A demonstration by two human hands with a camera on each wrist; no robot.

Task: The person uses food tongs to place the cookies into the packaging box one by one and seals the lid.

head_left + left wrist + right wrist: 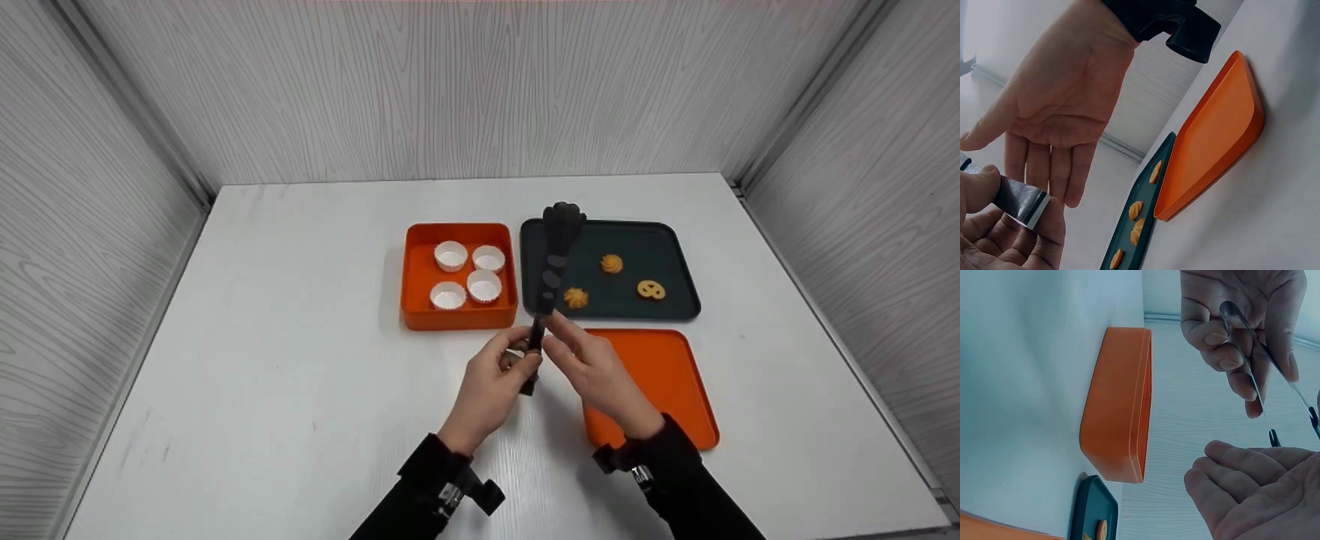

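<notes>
Black-tipped food tongs (553,281) point away from me, raised over the table between the two hands. My left hand (484,386) grips them near the bent end, thumb on one side and fingers curled round the other. Beside the tongs' middle is my right hand (600,375), its fingers fairly straight and its fingertips right by the arms. The right wrist view shows the two arms of the tongs (1258,371) spread apart. Past the hands lies a dark green tray (637,238) with several cookies, among them a pretzel-shaped one (651,289) and a swirled one (612,263).
An orange box (459,321) at centre back holds several white paper cups (484,286). Under and beyond my right wrist lies a flat orange tray (664,367), close to the green one. Pale wood-grain panels (465,90) enclose the white table (262,337) at the back and sides.
</notes>
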